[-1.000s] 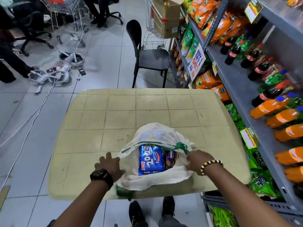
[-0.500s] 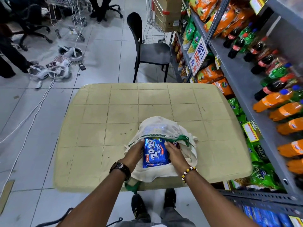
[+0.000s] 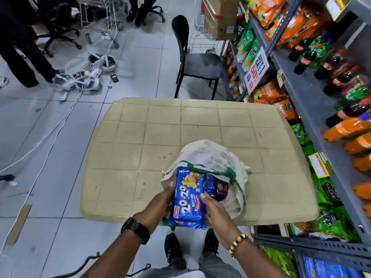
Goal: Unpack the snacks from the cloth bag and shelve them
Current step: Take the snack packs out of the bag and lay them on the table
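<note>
The left hand (image 3: 163, 200) grips the left long edge of a blue biscuit packet (image 3: 188, 197), its fingers mostly hidden behind the wrapper. The right hand (image 3: 215, 215) holds the opposite edge, thumb pressed on the front face and the other fingers curled under. A black watch (image 3: 136, 229) sits on the left wrist and a bead bracelet (image 3: 239, 242) on the right.

The packet lies lengthwise between the two hands, its upper end at the mouth of the cloth bag (image 3: 208, 155) and its lower end out past the near edge of the surface (image 3: 160, 133). Just to its right, inside the bag's mouth, show a second blue packet (image 3: 210, 184) and a small purple packet (image 3: 221, 189) (its label is too blurred to read). The bag is off-white with a green drawstring (image 3: 228, 174) bunched along its rim, and it slumps on the near right part of the pale tiled surface.

To the right runs a grey metal shelf (image 3: 313, 101) carrying orange soda bottles (image 3: 345, 127), dark cola bottles (image 3: 301, 63) and green and orange snack bags, with a discount sign (image 3: 257, 70) hung on its edge. Beyond the surface stands a black chair (image 3: 197, 63), and behind it a wire cart holding a cardboard box (image 3: 220, 17). White cables (image 3: 50, 137) trail over the floor tiles on the left.
</note>
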Demonstrator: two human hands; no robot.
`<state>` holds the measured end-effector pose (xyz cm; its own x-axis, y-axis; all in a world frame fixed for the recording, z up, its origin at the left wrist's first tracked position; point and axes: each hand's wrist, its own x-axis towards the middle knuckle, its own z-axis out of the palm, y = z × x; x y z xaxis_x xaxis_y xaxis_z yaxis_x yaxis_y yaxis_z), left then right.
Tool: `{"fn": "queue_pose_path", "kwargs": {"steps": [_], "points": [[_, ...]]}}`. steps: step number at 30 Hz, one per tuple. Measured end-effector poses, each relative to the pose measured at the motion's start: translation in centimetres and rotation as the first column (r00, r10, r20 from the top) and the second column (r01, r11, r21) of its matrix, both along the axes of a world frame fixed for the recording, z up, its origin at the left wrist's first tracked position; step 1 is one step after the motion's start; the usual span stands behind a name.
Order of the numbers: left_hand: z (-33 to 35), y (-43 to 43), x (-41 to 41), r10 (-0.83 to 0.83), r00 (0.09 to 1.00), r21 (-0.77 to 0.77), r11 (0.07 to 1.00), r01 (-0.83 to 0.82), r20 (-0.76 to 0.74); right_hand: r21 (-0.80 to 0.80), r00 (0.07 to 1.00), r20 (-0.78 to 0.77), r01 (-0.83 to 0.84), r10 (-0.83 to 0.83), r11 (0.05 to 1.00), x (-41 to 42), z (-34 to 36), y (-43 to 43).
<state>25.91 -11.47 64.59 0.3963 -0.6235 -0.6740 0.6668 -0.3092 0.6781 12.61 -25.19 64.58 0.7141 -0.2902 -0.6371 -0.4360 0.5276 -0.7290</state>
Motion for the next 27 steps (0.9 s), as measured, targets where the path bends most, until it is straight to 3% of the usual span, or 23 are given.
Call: {"fn": "queue_pose_path", "kwargs": {"steps": [6, 13, 18, 27], "points": [[-1.7, 6.0, 0.4, 0.095, 0.994, 0.142, 0.985, -0.101, 0.047, 0.025, 0.991, 0.007, -0.135, 0.135, 0.991, 1.9, 0.2, 5.1], [-3.4, 10.4, 3.4, 0.222, 0.971, 0.117, 0.966, -0.231, 0.083, 0.039, 0.967, -0.042, -0.25, 0.252, 0.967, 8.5, -3.4, 8.3], [-6.9, 10.6, 7.4, 0.322, 0.934, 0.136, 0.93, -0.343, 0.155, -0.066, 0.935, -0.151, -0.335, 0.322, 0.94, 15.4, -6.9, 8.3], [-11.8, 11.5, 13.1, 0.405, 0.899, 0.184, 0.883, -0.432, 0.166, 0.0, 0.917, -0.202, -0.35, 0.343, 0.937, 21.5, -12.2, 8.9]]}}
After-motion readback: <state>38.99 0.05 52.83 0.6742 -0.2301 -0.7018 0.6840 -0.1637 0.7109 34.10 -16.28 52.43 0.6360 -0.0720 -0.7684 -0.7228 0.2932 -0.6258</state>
